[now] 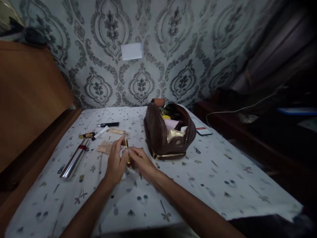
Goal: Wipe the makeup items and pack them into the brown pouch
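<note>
Near the middle of the cloth-covered table, a small gold tube (126, 143) stands between my two hands. My left hand (116, 158) is wrapped round it from the left, with something white, perhaps a tissue, beneath. The fingers of my right hand (140, 158) pinch the tube's lower part from the right. Just left of my hands lies a flat beige item (104, 147). Behind them are a beige tube (118, 132), a white tube (101, 132), a black pen-like stick (110, 124) and a gold-and-black tube (86, 135).
An open brown bag (158, 132) full of items stands right of my hands, with a phone (203, 131) behind its right side. A silver cylinder (75, 159) lies at the left. The patterned wall (141, 82) borders the table's far edge.
</note>
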Demonstrator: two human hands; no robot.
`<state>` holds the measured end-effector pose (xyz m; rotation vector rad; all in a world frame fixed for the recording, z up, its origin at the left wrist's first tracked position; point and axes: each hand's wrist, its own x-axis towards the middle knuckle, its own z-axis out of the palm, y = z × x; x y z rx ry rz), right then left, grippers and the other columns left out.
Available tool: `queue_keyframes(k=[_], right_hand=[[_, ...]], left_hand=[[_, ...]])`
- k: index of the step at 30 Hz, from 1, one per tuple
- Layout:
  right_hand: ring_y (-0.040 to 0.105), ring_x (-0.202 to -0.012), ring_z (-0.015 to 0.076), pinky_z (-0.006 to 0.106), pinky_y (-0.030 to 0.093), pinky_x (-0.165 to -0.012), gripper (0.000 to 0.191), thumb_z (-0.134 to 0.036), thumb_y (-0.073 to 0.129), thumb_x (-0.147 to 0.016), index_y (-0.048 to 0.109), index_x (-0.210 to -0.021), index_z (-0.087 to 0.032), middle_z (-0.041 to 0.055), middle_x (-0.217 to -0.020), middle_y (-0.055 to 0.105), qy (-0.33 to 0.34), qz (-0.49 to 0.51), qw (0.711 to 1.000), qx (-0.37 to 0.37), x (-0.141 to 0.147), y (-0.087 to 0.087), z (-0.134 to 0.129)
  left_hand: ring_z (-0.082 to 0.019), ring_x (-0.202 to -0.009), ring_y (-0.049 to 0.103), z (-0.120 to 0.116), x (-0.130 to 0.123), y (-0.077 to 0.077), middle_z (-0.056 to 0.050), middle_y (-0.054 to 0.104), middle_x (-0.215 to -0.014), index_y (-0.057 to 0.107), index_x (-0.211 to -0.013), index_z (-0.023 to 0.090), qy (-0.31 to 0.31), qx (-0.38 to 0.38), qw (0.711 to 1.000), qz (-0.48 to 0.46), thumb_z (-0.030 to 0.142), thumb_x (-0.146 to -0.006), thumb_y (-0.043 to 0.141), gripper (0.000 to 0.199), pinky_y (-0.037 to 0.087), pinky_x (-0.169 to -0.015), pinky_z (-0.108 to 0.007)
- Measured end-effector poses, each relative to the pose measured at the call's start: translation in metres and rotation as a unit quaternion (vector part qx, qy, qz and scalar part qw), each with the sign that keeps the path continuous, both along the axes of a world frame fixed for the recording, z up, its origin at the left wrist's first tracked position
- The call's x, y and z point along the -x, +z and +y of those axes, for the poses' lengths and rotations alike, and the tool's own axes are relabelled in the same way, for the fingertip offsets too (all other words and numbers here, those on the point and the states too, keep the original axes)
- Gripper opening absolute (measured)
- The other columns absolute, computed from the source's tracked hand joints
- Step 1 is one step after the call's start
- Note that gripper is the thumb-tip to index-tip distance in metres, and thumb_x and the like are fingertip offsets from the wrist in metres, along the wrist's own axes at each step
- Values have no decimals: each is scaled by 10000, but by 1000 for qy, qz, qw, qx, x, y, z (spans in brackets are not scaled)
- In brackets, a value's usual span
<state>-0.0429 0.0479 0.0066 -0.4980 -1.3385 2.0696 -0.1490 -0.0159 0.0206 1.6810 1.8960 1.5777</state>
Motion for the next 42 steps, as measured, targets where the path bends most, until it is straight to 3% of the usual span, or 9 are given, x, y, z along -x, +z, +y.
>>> queue_keyframes(k=[5,10,14,19,26,30,37,40,42], right_hand=[[437,-542,89,209,383,-489,538,-715,583,-805,616,-760,-180,-36,-625,494,96,-11,984,-152,-6,2,1],[477,-613,115,221,410,-530,424,-621,575,-870,645,-805,-207,-13,-690,521,117,-7,965,-235,-11,4,-3],[532,-734,124,218,443,-578,442,-639,661,-787,625,-841,-202,15,-881,554,107,17,974,-197,-8,3,-4],[556,-686,103,209,475,-593,551,-631,760,-687,559,-971,-204,-23,-807,570,127,46,989,-62,-6,4,-2],[639,-865,154,260,539,-705,461,-461,829,-666,528,-906,-208,24,-1035,647,-50,59,991,-105,-15,21,2],[641,-953,175,283,530,-818,241,-251,726,-774,621,-984,-197,41,-1030,678,-150,-25,947,-283,-23,26,2],[650,-931,159,270,525,-847,228,-317,596,-947,635,-1105,-157,85,-1011,697,-132,-27,866,-481,-70,52,5],[660,-964,155,272,527,-870,229,-314,607,-947,618,-1121,-167,80,-1050,696,-174,-27,862,-475,-109,79,13],[666,-938,152,270,546,-826,225,-323,613,-943,608,-1124,-189,64,-1046,691,-239,-17,861,-449,-135,98,24]], left_hand=[[-233,-962,605,0,9,10,-52,648,-955,623,-975,212,35,12,999,2,433,-952,405,311,463,-874,-353],[-173,-612,535,2,20,14,26,528,-606,604,-779,211,32,69,985,-157,523,-871,511,338,432,-589,-274],[-173,-657,585,4,17,13,9,597,-695,655,-857,194,67,86,953,-283,585,-797,600,400,474,-584,-257],[-222,-774,660,6,10,15,-39,693,-860,697,-983,198,77,140,929,-333,718,-737,593,585,536,-645,-297],[-269,-941,691,3,-7,24,-73,729,-918,705,-965,185,131,139,893,-407,601,-777,640,460,571,-812,-361],[-313,-1109,642,3,-15,27,-76,737,-991,700,-922,213,151,153,895,-392,513,-761,679,341,548,-915,-410],[-331,-1177,615,13,-16,13,-83,695,-1205,685,-1049,226,153,172,948,-222,537,-850,551,393,506,-982,-494],[-285,-1141,634,25,-28,35,-55,709,-1175,663,-1102,230,89,140,972,-164,553,-883,524,414,533,-936,-407],[-267,-1127,633,39,-40,58,-53,705,-1173,654,-1128,218,-12,101,993,-56,537,-927,478,416,524,-933,-370]])
